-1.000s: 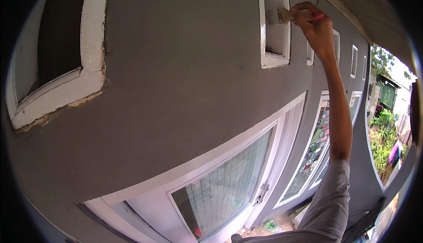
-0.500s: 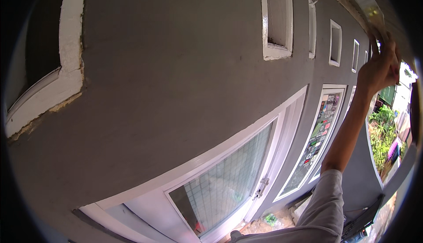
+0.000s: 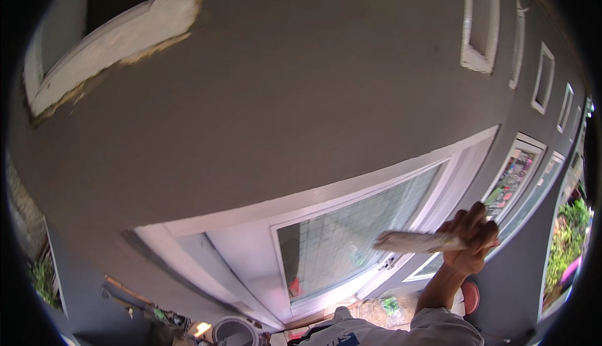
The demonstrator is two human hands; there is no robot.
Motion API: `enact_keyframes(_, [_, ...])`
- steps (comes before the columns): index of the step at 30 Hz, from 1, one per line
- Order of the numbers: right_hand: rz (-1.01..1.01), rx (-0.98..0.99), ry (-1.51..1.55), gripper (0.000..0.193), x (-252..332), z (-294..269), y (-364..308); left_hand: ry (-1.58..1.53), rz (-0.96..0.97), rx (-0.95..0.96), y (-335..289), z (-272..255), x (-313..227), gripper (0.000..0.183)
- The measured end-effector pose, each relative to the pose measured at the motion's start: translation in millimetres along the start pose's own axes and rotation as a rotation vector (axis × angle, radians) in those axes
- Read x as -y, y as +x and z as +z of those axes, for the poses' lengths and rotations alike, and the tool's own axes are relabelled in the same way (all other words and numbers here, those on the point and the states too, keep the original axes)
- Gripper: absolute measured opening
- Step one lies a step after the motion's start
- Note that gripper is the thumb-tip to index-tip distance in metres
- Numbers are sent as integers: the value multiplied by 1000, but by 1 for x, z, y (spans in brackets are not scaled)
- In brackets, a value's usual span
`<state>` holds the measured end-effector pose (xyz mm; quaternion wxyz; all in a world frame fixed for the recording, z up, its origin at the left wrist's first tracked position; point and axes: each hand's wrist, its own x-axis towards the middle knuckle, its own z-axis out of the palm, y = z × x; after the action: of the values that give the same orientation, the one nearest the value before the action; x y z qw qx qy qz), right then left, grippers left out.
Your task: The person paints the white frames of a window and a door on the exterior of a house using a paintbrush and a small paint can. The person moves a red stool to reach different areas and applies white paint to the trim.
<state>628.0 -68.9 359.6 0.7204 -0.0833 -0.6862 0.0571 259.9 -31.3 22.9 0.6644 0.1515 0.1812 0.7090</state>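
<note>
Lowered: paintbrush (image 3: pixel 414 242), grasped in right hand (image 3: pixel 471 236), projecting leftward in front of glass door (image 3: pixel 338 236), long axis near-level; left hand unseen.

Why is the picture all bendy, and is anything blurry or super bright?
Head view: the white door frame bows, and the picture's corners go black; head view: the paintbrush in the right hand looks smeared; head view: the plants at the right are bright, while the grey wall is dimmer.
</note>
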Motion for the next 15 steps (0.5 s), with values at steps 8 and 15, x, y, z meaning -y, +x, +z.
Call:
enact_keyframes(8, [315, 333, 272, 14, -36, 93, -45, -307, -54, -165, -49, 5, -6, 60])
enact_keyframes(15, [242, 676, 240, 27, -54, 164, -78, -241, 31, -228, -63, 40, -25, 80])
